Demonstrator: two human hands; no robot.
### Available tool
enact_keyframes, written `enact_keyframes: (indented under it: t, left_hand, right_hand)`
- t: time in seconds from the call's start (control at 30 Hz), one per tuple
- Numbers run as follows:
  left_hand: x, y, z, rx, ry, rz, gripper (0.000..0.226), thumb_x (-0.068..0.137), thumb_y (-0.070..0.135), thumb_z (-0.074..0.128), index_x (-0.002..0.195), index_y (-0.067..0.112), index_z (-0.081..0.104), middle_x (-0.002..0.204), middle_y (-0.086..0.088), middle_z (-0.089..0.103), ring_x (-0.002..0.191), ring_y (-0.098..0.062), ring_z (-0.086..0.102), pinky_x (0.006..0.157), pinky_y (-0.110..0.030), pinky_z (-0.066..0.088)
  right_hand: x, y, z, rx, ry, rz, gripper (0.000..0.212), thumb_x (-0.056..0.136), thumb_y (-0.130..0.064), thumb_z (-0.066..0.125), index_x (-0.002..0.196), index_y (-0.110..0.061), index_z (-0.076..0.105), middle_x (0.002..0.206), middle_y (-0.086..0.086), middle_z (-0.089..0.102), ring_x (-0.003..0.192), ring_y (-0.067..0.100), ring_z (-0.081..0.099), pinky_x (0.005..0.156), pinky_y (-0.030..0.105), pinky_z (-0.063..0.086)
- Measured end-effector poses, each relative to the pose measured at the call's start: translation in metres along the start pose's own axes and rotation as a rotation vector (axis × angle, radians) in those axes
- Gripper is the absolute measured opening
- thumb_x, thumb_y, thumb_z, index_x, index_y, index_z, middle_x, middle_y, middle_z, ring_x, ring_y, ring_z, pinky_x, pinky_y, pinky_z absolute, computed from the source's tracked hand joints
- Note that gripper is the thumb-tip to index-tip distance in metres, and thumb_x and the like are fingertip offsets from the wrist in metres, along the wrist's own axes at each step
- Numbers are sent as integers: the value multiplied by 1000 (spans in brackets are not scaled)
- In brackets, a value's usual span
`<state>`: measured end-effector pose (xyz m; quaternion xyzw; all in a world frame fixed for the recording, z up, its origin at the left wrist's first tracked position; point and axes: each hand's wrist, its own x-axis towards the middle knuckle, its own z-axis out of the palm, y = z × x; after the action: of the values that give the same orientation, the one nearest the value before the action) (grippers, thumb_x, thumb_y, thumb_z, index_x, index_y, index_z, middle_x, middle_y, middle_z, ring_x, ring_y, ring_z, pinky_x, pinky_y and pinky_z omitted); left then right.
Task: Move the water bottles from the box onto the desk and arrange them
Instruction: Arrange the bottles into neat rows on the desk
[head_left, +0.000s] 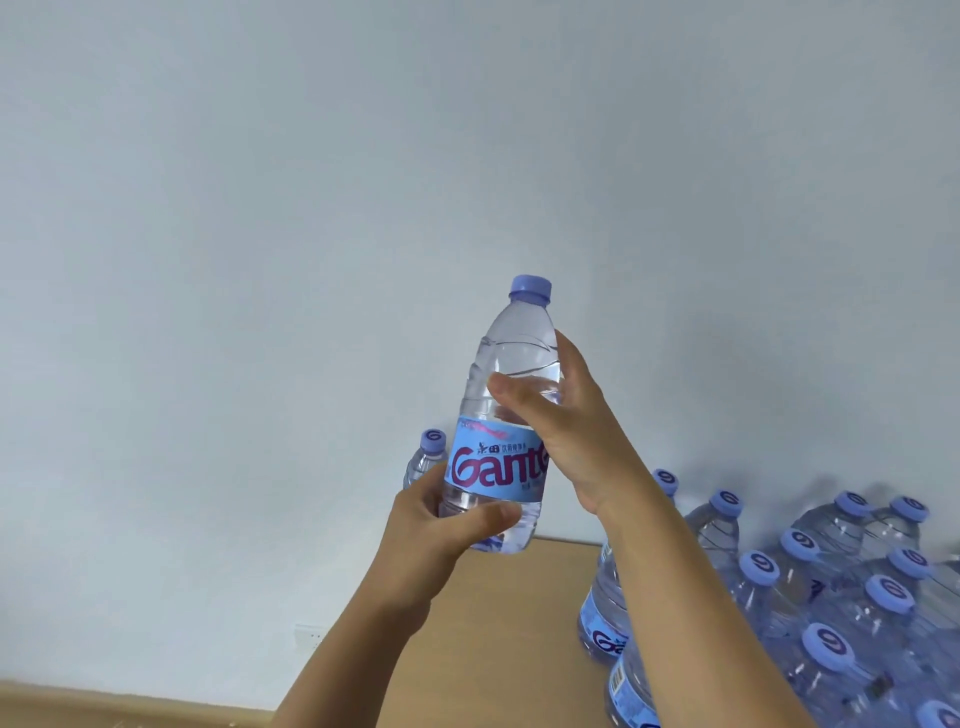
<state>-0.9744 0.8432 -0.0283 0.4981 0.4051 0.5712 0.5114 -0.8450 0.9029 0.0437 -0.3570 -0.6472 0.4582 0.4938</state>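
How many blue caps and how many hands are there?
Blue caps: 12 (1 on the held bottle, 11 on the desk bottles, one of these cut off at the bottom edge)
Hands: 2 (left hand, right hand, both gripping the held bottle)
Total: 14

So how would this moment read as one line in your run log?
stage: bottle in transit | left hand: grips held water bottle base | right hand: grips upper body | desk: grouped bottles upright at right
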Motion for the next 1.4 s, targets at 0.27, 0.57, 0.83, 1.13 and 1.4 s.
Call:
enact_keyframes:
  t: [0.27, 0.57, 0.83, 1.13, 1.4]
  left_hand:
    - [8, -23, -34, 138, -66, -18, 48, 54, 26, 83, 98, 17, 69, 92, -7, 73, 87, -24, 70, 70, -27, 55]
    - [-4, -141, -83, 477, 53, -273, 57, 65, 22, 85, 115, 33, 61, 105, 13, 69, 97, -4, 63, 77, -12, 48]
    - [-3, -182, -95, 553, 133, -324, 59, 71, 27, 80, 123, 37, 53, 102, 21, 65, 92, 9, 59, 72, -3, 42]
    - [8, -193, -102, 544, 219, -311, 51, 74, 28, 77, 118, 40, 54, 88, 33, 60, 82, 25, 53, 65, 1, 38]
    - [17, -197, -97, 571, 261, -316, 49, 74, 32, 77, 115, 45, 53, 90, 26, 62, 80, 24, 52, 64, 1, 38]
  right_hand:
    - [0, 15, 2, -63, -96, 47, 55, 71, -22, 81, 116, -33, 51, 98, -12, 70, 90, 1, 66, 68, 15, 52]
    - [-29, 143, 40, -331, 20, 316, 52, 51, -32, 88, 90, -27, 55, 85, -13, 68, 73, -6, 64, 58, 10, 46]
    - [-27, 188, 61, -425, -16, 320, 51, 55, -24, 87, 88, -29, 49, 85, -17, 63, 72, -17, 57, 56, 1, 39]
    - [-13, 206, 72, -390, -54, 236, 54, 55, -16, 87, 95, -30, 53, 95, -11, 66, 82, -4, 62, 71, 15, 50]
    - [-6, 210, 73, -399, -127, 194, 61, 58, -14, 87, 102, -31, 48, 109, -1, 56, 98, 9, 58, 80, 15, 45]
